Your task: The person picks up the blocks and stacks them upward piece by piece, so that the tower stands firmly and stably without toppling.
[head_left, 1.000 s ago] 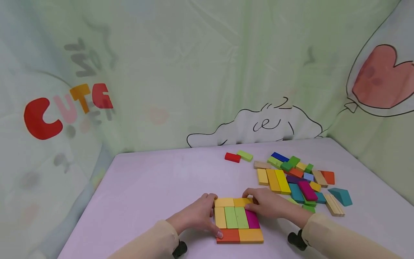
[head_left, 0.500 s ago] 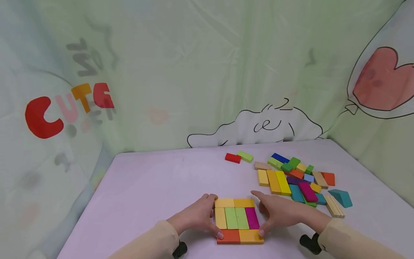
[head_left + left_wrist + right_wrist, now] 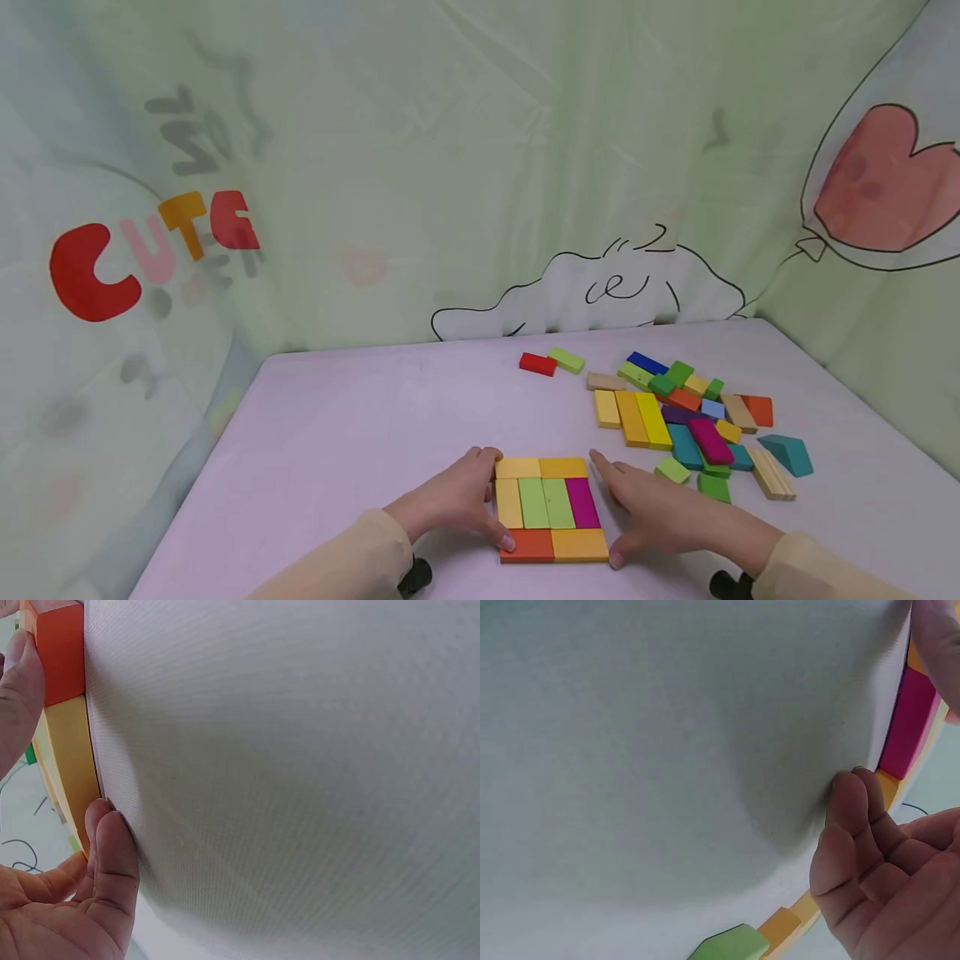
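Note:
Flat colored blocks lie edge to edge in a near-square in the head view: two yellow blocks (image 3: 517, 468) at the back, two light green blocks (image 3: 533, 502) beside a magenta block (image 3: 582, 502) in the middle, an orange-red block (image 3: 527, 546) and a yellow-orange block (image 3: 580, 546) in front. My left hand (image 3: 467, 497) spans the left side, thumb on the orange-red block and index fingertip at the back corner. Along the right side, my right hand (image 3: 660, 508) has its fingers extended, thumb near the front corner, holding nothing. In the right wrist view, its fingertips point toward the magenta side.
Loose blocks lie heaped at the right of the lilac tabletop (image 3: 360, 425), including a teal wedge (image 3: 787, 454) and a yellow plank (image 3: 654, 421). Farther back are a red block (image 3: 537, 364) and a light green one (image 3: 566, 360). A printed curtain (image 3: 375, 167) hangs behind.
My right hand has left the back right yellow block, moving toward me and outward along the right side. Light green blocks behind it show again. My left hand stays in place.

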The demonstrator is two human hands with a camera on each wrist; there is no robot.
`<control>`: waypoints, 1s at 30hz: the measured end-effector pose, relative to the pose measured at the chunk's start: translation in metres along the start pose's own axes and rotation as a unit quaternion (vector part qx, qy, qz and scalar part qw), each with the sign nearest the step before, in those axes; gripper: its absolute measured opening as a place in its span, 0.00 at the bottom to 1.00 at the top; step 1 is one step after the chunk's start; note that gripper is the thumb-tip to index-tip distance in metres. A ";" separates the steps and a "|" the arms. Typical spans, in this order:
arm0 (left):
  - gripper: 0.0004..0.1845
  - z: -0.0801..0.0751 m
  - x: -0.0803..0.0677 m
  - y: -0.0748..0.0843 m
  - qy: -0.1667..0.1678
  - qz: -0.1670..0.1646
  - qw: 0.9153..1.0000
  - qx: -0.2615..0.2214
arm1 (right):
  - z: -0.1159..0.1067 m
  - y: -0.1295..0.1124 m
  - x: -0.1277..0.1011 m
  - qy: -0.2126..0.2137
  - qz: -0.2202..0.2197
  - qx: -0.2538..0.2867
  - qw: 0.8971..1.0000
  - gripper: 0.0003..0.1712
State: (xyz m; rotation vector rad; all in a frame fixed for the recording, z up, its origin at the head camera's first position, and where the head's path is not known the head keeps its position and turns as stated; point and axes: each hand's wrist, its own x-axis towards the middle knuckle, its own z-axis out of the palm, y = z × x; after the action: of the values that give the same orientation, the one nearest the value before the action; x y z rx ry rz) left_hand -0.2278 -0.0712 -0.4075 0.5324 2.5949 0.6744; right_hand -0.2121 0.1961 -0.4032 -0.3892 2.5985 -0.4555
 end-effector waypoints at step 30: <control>0.13 -0.005 -0.012 -0.006 0.008 0.007 1.000 -0.010 | 0.033 0.067 0.032 -0.028 -0.049 0.064 0.996 0.31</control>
State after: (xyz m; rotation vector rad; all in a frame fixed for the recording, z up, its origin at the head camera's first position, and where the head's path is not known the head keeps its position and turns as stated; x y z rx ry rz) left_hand -0.2220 -0.0836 -0.4034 0.5418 2.5983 0.7116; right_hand -0.2355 0.2374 -0.4691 -0.4795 2.4877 -0.6327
